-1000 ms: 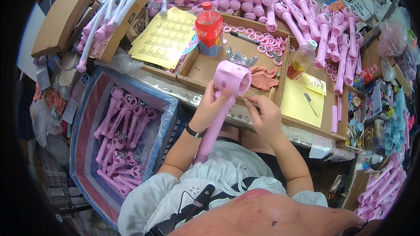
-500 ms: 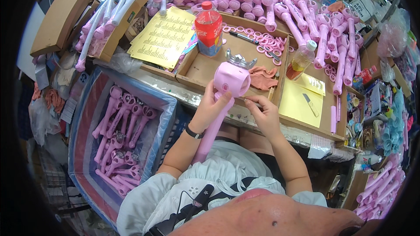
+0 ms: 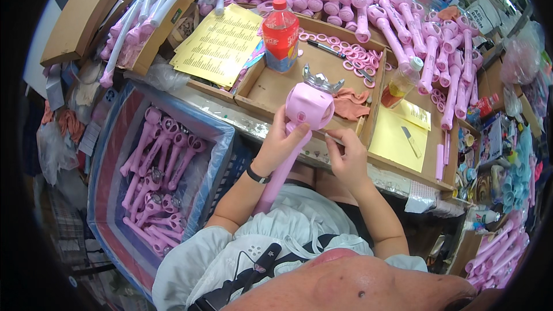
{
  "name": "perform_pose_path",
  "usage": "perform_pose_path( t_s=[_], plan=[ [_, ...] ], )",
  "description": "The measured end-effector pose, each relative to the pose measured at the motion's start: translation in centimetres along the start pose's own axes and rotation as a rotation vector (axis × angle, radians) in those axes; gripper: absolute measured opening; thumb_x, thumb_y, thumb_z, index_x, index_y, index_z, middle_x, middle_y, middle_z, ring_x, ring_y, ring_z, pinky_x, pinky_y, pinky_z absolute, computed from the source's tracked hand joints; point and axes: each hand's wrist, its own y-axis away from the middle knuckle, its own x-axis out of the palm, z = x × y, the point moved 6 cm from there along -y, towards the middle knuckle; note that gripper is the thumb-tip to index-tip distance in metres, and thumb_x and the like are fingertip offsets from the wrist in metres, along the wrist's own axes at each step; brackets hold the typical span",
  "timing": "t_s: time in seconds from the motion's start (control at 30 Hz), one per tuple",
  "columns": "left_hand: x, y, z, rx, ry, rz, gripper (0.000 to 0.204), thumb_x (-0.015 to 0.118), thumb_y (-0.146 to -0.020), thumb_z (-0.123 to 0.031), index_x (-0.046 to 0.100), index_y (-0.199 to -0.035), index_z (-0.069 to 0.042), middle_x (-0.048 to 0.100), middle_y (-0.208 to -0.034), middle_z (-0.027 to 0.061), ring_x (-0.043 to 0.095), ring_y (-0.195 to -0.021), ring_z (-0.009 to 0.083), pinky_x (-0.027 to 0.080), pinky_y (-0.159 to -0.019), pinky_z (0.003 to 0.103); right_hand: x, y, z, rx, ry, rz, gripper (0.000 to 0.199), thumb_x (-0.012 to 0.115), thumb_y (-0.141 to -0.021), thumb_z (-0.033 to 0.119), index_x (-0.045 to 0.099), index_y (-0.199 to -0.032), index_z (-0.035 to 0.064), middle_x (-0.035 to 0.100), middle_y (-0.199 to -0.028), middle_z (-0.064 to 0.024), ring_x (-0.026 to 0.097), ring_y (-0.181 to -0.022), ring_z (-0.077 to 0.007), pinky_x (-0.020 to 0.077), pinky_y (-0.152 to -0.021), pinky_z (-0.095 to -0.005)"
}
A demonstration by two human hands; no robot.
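Pink plastic crown-topped wand [image 3: 309, 105] slants head-up, handle down-left, its neck gripped by the left hand [image 3: 283, 144], just left of the nearby right hand [image 3: 349, 156], fingertips pinched, contents indistinct.

yellow sheets [image 3: 218, 49]: printed rows, illegible | red bottle [image 3: 280, 37]: pale lettering | white sack [image 3: 481, 16]: lettering

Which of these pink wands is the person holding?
The silver-crowned wand, gripped in the left hand; the other pink wands lie bunched in groups, away from this person's grasp.
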Motion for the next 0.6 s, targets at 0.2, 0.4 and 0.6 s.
perform_pose_path(
  t_s=[0.2, 0.4, 0.6],
  plan=[
    [-0.1, 0.1, -0.2, 0.02, -0.017, -0.011, 0.059, 0.063, -0.09, -0.029, 0.033, -0.131, 0.002, 0.049, -0.117, 0.0093, 0.047, -0.106, 0.012, 0.042, -0.089, 0.026, 0.6, 0.0, -1.6, 0.231, -0.261, 0.039, 0.01, 0.064, -0.084, 0.007, 0.062, -0.092, 0.001, 0.059, -0.072, -0.0067, 0.055, -0.059, -0.0168, 0.0453, -0.054, -0.0282],
    [-0.1, 0.3, -0.3, 0.017, -0.008, -0.012, 0.059, 0.063, -0.09, -0.028, 0.032, -0.131, 0.003, 0.049, -0.118, 0.0096, 0.047, -0.107, 0.0126, 0.041, -0.09, 0.026, 0.3, -0.4, -1.0, 0.055, -0.107, -0.018, 0.014, 0.068, -0.077, 0.007, 0.065, -0.091, 0.0043, 0.06, -0.074, -0.0107, 0.055, -0.061, -0.0262, 0.0448, -0.056, -0.0337],
    [-0.2, 0.3, -0.3, 0.028, -0.029, -0.021, 0.061, 0.064, -0.09, -0.028, 0.032, -0.131, 0.003, 0.049, -0.119, 0.0099, 0.048, -0.107, 0.0131, 0.042, -0.09, 0.027, 0.0, -0.4, 0.6, -0.227, 0.205, -0.053, 0.009, 0.067, -0.079, 0.008, 0.066, -0.086, 0.0049, 0.061, -0.075, -0.0095, 0.057, -0.064, -0.0267, 0.0443, -0.058, -0.0352]
  ],
)
